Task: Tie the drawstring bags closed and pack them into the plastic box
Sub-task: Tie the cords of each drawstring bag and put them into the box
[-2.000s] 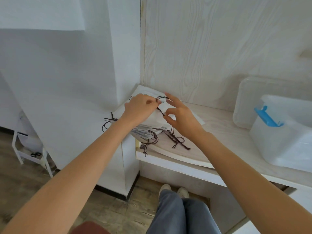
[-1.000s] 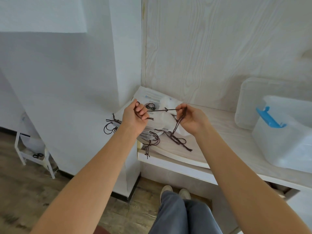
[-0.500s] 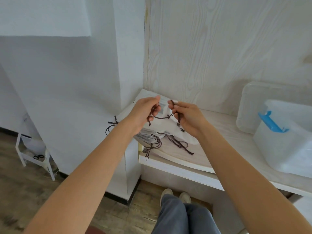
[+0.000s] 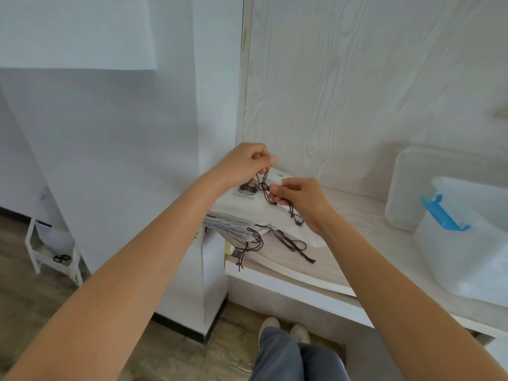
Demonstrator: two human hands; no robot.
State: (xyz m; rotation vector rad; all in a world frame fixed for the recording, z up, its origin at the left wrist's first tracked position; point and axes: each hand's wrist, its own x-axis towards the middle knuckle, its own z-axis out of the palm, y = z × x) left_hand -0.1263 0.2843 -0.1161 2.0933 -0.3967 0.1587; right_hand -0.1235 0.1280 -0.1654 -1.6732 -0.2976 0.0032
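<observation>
Head view: our left hand [image 4: 244, 163] and right hand [image 4: 299, 200] each pinch the dark cord [image 4: 264, 185] above the bag stack [image 4: 247, 215]. Our box [image 4: 467, 243] stands well apart at right.

pale wood-grain shelf [image 4: 365, 240] set into the wall, with a stack of white drawstring bags [image 4: 247, 213] at its left corner, dark cords hanging over the edge, and a clear plastic box [image 4: 467, 243] with a blue latch sitting at the right

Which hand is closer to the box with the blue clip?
Right. The right hand pinches the brown drawstring left of the plastic box, well apart from it. The left hand holds the same drawstring farther left, by the wall corner.
</observation>
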